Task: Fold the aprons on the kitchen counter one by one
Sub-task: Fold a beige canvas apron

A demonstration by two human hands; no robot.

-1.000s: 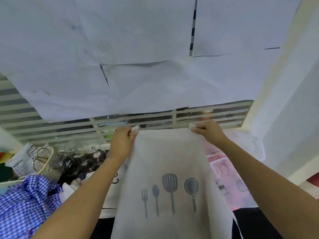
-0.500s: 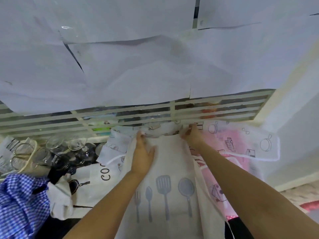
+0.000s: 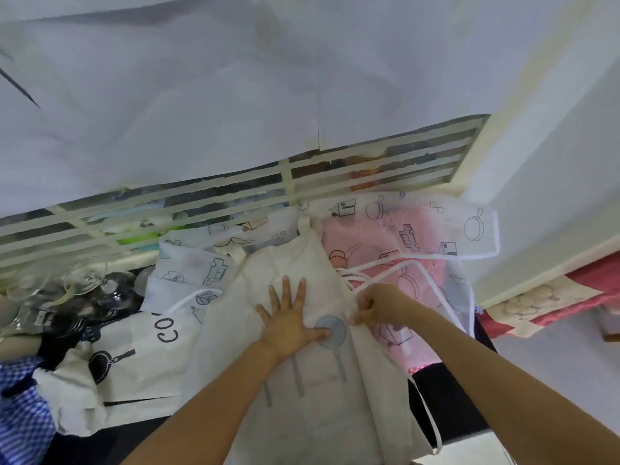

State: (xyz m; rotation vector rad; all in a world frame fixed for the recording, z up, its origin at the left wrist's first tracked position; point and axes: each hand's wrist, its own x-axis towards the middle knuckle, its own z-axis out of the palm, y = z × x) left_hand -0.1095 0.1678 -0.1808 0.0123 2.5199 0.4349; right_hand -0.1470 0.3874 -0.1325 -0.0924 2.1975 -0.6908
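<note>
A cream apron (image 3: 312, 407) printed with grey utensils lies spread on the counter, bib end toward the window. My left hand (image 3: 289, 318) presses flat on its middle, fingers straight and spread. My right hand (image 3: 380, 305) pinches the apron's right edge near a white strap. Under it lie a pink apron (image 3: 419, 260) with line drawings, a white apron (image 3: 191, 273) with small truck prints, and a cream apron (image 3: 134, 357) lettered "CO" with a black pan.
Several glasses (image 3: 84, 283) stand upside down at the left by the slatted window (image 3: 235, 193). A blue checked cloth (image 3: 20, 421) hangs at the lower left. The dark counter's (image 3: 446, 394) edge shows at lower right, with a white wall to the right.
The cream apron came down from being held up by its top corners and now lies on the pile. My left hand slid down to press its middle; my right moved to its right edge.
</note>
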